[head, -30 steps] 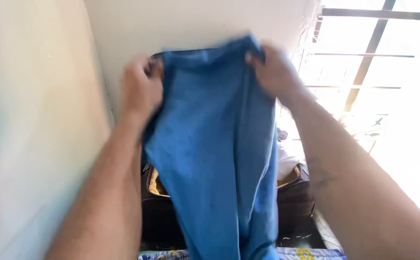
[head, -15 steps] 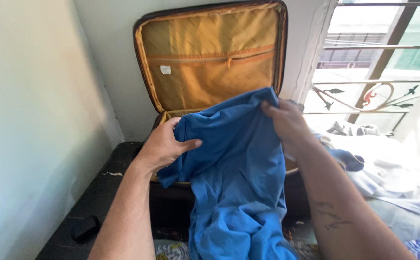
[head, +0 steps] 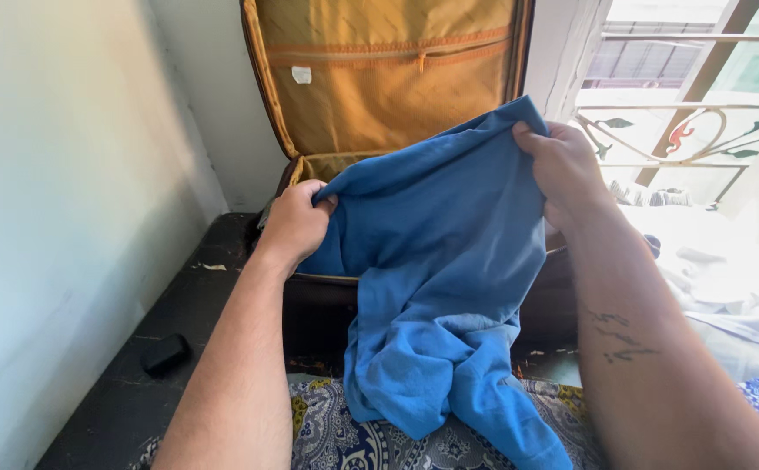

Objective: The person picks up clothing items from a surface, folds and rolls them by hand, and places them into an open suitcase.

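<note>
Holding the blue garment (head: pixel 444 261) by its top edge, you have it stretched between both hands over the front rim of the open suitcase (head: pixel 397 96). Your left hand (head: pixel 297 222) is closed around the left corner of the cloth, fingers curled tight into a bunch of fabric, low and near the case's front wall. Your right hand (head: pixel 562 170) pinches the other corner, fingers folded over the edge, and sits higher and farther right, toward the window grille (head: pixel 684 130). So the held edge slopes up from left to right, and the garment's long axis hangs down from it, toward you, with its lower end crumpled on the patterned bedcover (head: pixel 379 439). The suitcase's yellow-lined lid stands upright behind the cloth; its interior lies just beyond your left knuckles, making your left hand the nearer one to the case. A small dark object (head: pixel 166 354) lies on the black ledge (head: pixel 127 392), well apart to the left.
</note>
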